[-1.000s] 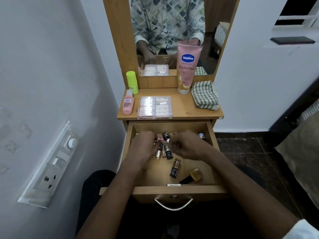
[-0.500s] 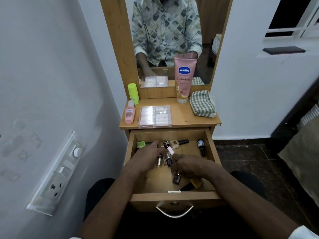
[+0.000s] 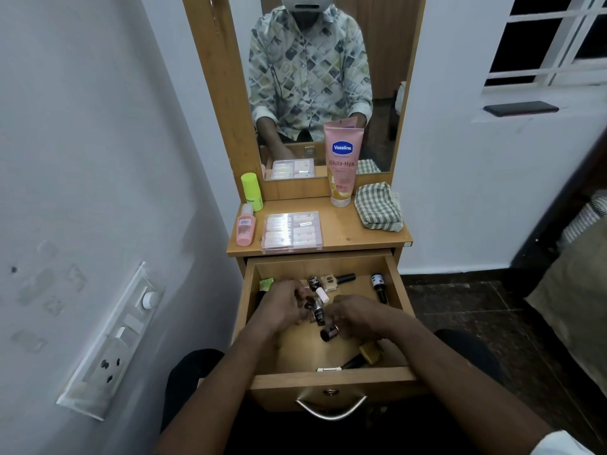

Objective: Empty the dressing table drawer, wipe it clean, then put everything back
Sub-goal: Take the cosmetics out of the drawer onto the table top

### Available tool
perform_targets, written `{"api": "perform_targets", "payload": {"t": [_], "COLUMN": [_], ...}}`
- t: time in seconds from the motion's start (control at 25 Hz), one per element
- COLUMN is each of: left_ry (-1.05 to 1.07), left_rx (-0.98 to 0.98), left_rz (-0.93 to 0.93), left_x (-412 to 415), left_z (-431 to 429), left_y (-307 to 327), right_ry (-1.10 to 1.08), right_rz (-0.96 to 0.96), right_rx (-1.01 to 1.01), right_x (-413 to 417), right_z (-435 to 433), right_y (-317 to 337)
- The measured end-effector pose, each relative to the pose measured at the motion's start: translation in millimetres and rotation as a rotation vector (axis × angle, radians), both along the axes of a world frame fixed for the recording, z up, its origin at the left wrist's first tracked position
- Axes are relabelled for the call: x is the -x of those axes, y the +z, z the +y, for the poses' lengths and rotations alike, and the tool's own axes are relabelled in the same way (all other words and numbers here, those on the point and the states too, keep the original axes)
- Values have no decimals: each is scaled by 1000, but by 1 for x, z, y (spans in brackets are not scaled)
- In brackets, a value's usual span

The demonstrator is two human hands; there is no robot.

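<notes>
The wooden drawer (image 3: 395, 284) of the dressing table is pulled open, and both my hands are inside it. My left hand (image 3: 284, 305) is curled around a couple of small nail polish bottles (image 3: 318, 311) at the drawer's middle. My right hand (image 3: 359, 316) grips a dark red bottle (image 3: 329, 333) by its side. Loose in the drawer lie a beige bottle with a black cap (image 3: 331, 280), a dark bottle (image 3: 377, 285) at the right, a green item (image 3: 266, 284) at the left and an amber bottle (image 3: 369, 353) near the front.
On the table top stand a pink Vaseline tube (image 3: 343, 162), a green bottle (image 3: 252, 191), a small pink bottle (image 3: 245, 226), a clear case (image 3: 292, 230) and a checked cloth (image 3: 377, 206). A switchboard (image 3: 108, 343) juts from the left wall. A mirror (image 3: 381, 60) rises behind.
Both hands have drawn back toward the drawer's middle. My right hand has closed on the dark red bottle, which lay loose before. The view has tilted upward.
</notes>
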State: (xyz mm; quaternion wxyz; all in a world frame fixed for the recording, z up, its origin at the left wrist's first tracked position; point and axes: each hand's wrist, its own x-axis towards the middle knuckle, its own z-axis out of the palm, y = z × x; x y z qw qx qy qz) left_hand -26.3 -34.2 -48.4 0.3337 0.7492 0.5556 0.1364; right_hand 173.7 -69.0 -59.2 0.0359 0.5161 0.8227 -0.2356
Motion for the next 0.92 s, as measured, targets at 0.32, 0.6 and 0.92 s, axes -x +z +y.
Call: {"api": "perform_targets", "payload": {"t": [0.32,0.6,0.92], "left_ry": [39,68,-20], "left_rx": [149,581,754], "left_rz": [-522,-997,-1235], "left_x": [15,12,21], "left_z": [-1,-8,-14], "left_y": [12,21,31], "right_ry": [-195,-374,-411], "right_rz": [353,802,1351], "right_rx": [-111,104,376], "right_x": [-8,-8,-8], "right_z": [-3,-7,-10], "right_y": [9,19,38]}}
